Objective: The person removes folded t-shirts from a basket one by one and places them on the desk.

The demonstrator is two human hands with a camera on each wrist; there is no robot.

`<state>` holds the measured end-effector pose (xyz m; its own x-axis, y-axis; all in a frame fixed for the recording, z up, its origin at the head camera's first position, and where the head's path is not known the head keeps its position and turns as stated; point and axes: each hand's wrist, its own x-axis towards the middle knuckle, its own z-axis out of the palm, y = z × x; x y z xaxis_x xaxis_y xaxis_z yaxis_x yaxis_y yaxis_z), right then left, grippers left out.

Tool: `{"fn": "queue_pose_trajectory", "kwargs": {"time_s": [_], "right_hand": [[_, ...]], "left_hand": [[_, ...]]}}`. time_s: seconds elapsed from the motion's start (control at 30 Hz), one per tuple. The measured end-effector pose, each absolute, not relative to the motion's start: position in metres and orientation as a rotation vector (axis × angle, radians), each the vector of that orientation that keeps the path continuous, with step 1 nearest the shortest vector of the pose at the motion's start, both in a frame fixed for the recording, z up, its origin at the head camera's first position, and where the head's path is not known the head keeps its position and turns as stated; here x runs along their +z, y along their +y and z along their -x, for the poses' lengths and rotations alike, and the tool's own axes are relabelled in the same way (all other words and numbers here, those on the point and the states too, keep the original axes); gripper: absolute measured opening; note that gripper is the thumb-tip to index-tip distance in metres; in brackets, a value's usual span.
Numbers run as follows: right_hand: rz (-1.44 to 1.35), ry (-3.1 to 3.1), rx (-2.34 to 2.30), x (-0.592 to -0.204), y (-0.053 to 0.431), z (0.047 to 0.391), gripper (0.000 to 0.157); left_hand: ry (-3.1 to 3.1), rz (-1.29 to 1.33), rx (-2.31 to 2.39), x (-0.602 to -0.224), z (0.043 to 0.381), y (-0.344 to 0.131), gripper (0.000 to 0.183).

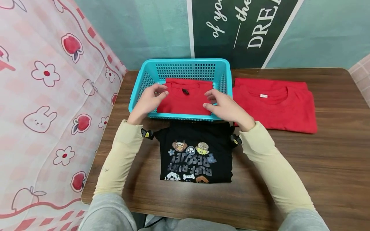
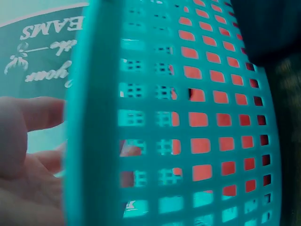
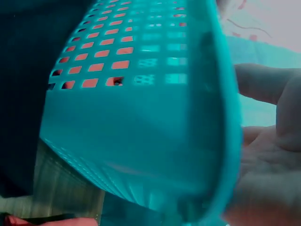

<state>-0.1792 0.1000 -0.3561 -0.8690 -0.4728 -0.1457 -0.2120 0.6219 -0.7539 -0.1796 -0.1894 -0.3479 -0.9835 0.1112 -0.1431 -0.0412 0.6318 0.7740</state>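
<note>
One black shirt [image 1: 193, 157] is laid at six o'clock of one blue basket [image 1: 185, 116]. Inside, one folded red shirt [image 1: 185, 102] is flanked by the left hand [image 1: 148, 100] at nine o'clock and the right hand [image 1: 224, 105] at three, fingers loosely parted, nothing gripped. A second red shirt [image 1: 277, 110] is placed outside, at three o'clock.

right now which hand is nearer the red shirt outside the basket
Right. The right hand is over the right side of the basket, beside the red shirt; the left hand over the left side, farther away.
</note>
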Motion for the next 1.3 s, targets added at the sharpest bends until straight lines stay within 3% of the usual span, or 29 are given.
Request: {"fn": "queue_pose_trajectory", "kwargs": {"time_s": [0.47,0.87,1.3], "right_hand": [[0.342,2.616,-0.811,-0.379,0.067,0.208,0.063],[0.127,2.476,-0.727,-0.385,0.060,0.223,0.092],[0.109,2.440,-0.771,-0.384,0.062,0.223,0.087]], "left_hand": [[2.467,0.229,1.039,-0.378,0.216,-0.189,0.069],[2.357,0.356,1.056,-0.379,0.221,-0.196,0.075],[2.378,0.336,0.986,-0.380,0.220,-0.195,0.077]]}}
